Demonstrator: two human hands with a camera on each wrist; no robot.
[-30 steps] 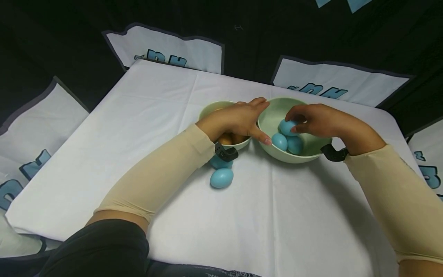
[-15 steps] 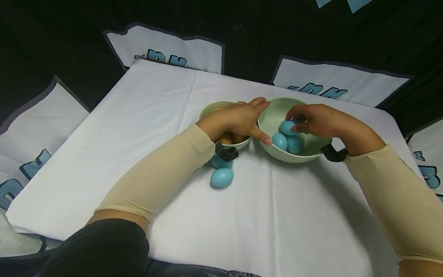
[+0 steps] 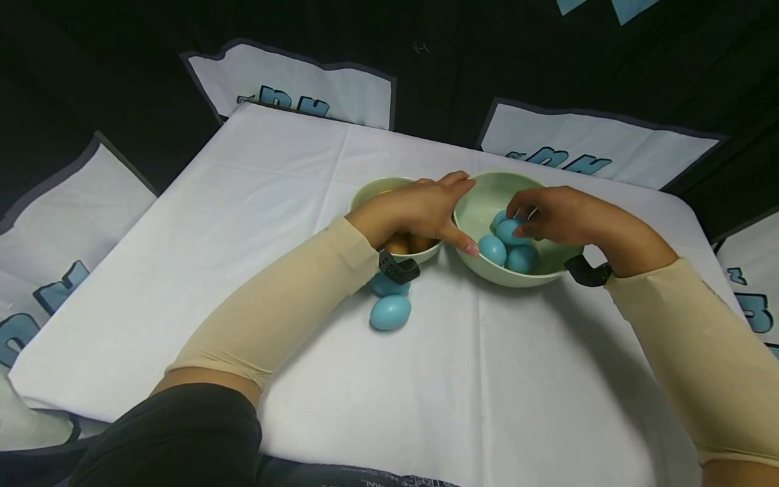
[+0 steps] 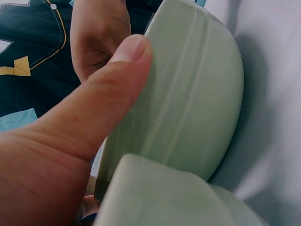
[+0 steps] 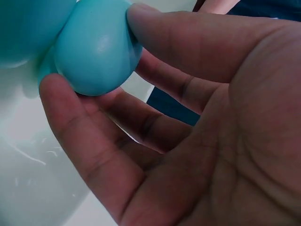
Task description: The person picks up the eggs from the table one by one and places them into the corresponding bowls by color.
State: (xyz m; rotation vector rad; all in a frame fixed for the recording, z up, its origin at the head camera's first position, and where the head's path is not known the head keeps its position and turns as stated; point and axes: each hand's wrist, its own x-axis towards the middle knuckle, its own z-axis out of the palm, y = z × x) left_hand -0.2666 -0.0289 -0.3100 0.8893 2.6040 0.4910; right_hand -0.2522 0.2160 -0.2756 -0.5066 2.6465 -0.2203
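In the head view my right hand (image 3: 550, 215) pinches a blue egg (image 3: 510, 232) between thumb and fingers inside the right green bowl (image 3: 554, 262). Several blue eggs lie together there, one of them a front egg (image 3: 491, 250). The right wrist view shows the pinched egg (image 5: 96, 52) close up, tight against its neighbours. My left hand (image 3: 429, 210) spans the left side of that bowl, thumb and fingers spread along its rim. Its straight thumb (image 4: 117, 80) lies on the bowl's outer wall (image 4: 197, 94) in the left wrist view.
Under my left wrist stands a smaller green bowl (image 3: 365, 193) with brown eggs (image 3: 398, 245), partly hidden. Two blue eggs lie on the white tablecloth (image 3: 426, 379) in front of it, the nearer egg (image 3: 390, 312) fully visible. A dark printed curtain (image 3: 438, 81) hangs behind.
My right hand has shifted slightly right and nearer with the pinched egg, uncovering another blue egg behind it. The front right egg has been nudged a little right. My left hand has stayed put.
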